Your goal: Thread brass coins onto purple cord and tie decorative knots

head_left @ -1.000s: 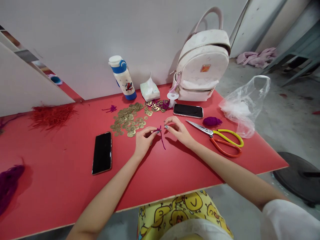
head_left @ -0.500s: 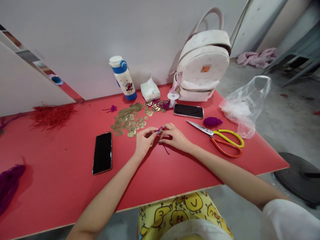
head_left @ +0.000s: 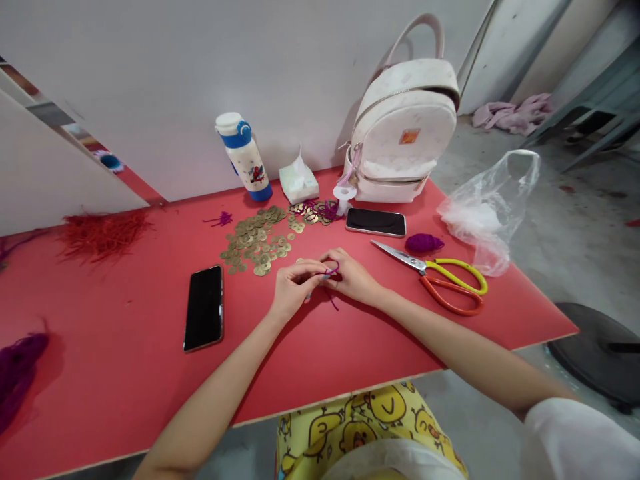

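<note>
Purple yarn (head_left: 332, 267) runs between my two hands, which meet over the red table (head_left: 280, 380). My left hand (head_left: 296, 285) pinches the yarn between thumb and fingertips. Beside it, my right hand (head_left: 353, 277) is closed on the same yarn, its fingertips partly hidden behind the left fingers. One loop of the yarn rises over the right fingers, and a loose tail hangs below onto the table. Just beyond the hands lies a spread of brass coins with holes (head_left: 257, 240). Whether a coin is inside the hands I cannot tell.
Scissors (head_left: 425, 265) and a purple yarn ball (head_left: 424, 243) lie right; a black phone (head_left: 204, 308) lies left, another phone (head_left: 376, 222) behind. A bottle (head_left: 246, 160), tissue pack (head_left: 299, 183), white backpack (head_left: 403, 133) and plastic bag (head_left: 487, 213) stand farther back. Red shreds (head_left: 105, 233) lie far left.
My left hand has shifted right, so its fingertips now overlap my right hand. The yarn now forms a loop over the right fingers.
</note>
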`<state>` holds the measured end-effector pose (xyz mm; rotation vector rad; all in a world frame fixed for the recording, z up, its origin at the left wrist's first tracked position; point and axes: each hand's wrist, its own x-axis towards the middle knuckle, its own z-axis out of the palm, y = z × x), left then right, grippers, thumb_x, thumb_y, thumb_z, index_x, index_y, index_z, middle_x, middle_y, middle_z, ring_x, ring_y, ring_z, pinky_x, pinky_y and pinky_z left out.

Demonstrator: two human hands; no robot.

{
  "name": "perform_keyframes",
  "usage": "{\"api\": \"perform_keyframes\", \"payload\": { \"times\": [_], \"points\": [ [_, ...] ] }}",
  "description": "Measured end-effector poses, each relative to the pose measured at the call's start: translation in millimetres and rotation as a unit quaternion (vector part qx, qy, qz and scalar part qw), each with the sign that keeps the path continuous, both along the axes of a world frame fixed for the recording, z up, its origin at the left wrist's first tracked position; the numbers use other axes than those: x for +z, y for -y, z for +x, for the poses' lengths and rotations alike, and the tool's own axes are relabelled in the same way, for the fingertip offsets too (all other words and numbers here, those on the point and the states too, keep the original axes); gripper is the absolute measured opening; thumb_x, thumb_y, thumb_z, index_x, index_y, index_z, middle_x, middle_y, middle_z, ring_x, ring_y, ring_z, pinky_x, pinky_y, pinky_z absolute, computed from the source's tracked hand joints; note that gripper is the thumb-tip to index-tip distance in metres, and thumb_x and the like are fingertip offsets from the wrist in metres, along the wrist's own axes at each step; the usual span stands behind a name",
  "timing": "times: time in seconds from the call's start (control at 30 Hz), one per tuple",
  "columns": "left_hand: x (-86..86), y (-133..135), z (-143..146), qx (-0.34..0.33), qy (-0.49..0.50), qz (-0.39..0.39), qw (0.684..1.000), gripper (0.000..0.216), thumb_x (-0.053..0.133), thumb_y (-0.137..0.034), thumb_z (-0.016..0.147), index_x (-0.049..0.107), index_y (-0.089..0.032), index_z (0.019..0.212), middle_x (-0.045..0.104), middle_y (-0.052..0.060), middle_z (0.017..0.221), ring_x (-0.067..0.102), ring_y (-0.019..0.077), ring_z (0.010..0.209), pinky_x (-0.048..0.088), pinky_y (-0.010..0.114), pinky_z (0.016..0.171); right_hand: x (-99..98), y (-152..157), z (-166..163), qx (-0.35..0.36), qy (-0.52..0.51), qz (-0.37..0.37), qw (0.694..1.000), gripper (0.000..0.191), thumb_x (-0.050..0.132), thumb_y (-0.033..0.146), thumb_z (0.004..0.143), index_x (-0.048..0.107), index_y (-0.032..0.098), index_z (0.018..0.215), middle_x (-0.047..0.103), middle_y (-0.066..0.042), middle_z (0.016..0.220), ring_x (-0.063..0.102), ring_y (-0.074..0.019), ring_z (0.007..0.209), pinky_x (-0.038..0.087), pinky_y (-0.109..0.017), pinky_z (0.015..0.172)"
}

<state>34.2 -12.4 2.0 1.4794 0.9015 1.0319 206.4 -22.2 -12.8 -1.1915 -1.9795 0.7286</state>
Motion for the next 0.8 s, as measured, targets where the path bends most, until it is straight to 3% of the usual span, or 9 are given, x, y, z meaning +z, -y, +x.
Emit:
{"api": "perform_keyframes", "payload": {
  "times": [0.2, 0.33, 0.5, 0.8],
  "points": [
    [-1.6, -6.6, 0.7, 0.063, -0.029, -0.005, 0.998, 0.014, 0.074, -0.031, 0.071, 0.075, -0.018, 0.075, 0.070, 0.003, 0.068, 0.056, 0.0107, 0.050, 0.044, 0.021, 0.046, 7.2, -0.4, 0.9, -0.012, -0.022, -0.018, 1.000, 0.021, 0.071, 0.036, 0.082, 0.064, 0.019, 0.092, 0.063, -0.008, 0.100, 0.054, -0.0237, 0.096, 0.044, -0.037, 0.083],
    [-4.3, -7.4, 0.5, 0.052, -0.044, -0.021, 0.997, 0.013, 0.074, -0.028, 0.069, 0.073, -0.017, 0.077, 0.070, 0.003, 0.067, 0.061, 0.0133, 0.056, 0.049, 0.023, 0.053, 8.6, -1.1, 2.1, -0.013, -0.097, -0.030, 0.995, 0.024, 0.052, 0.038, 0.095, 0.062, 0.018, 0.084, 0.062, -0.007, 0.092, 0.056, -0.0215, 0.093, 0.043, -0.037, 0.086],
    [-4.3, -3.5, 1.6, 0.022, -0.050, -0.021, 0.998, 0.017, 0.075, -0.025, 0.070, 0.068, -0.016, 0.082, 0.071, 0.003, 0.074, 0.067, 0.0153, 0.066, 0.054, 0.025, 0.063, 4.8, -1.6, 2.7, -0.054, -0.135, -0.034, 0.989, 0.035, 0.040, 0.042, 0.099, 0.056, 0.020, 0.076, 0.056, -0.005, 0.084, 0.055, -0.0184, 0.081, 0.043, -0.033, 0.080],
    [-0.4, -2.1, 2.0, 0.030, -0.068, 0.001, 0.997, 0.019, 0.074, -0.032, 0.073, 0.063, -0.016, 0.073, 0.068, 0.002, 0.067, 0.065, 0.0143, 0.059, 0.054, 0.025, 0.058, 9.3, -1.2, 2.7, -0.070, -0.221, -0.088, 0.969, 0.046, 0.042, 0.056, 0.095, 0.050, 0.020, 0.067, 0.050, -0.002, 0.078, 0.050, -0.0138, 0.066, 0.044, -0.030, 0.069]
  ]
}}
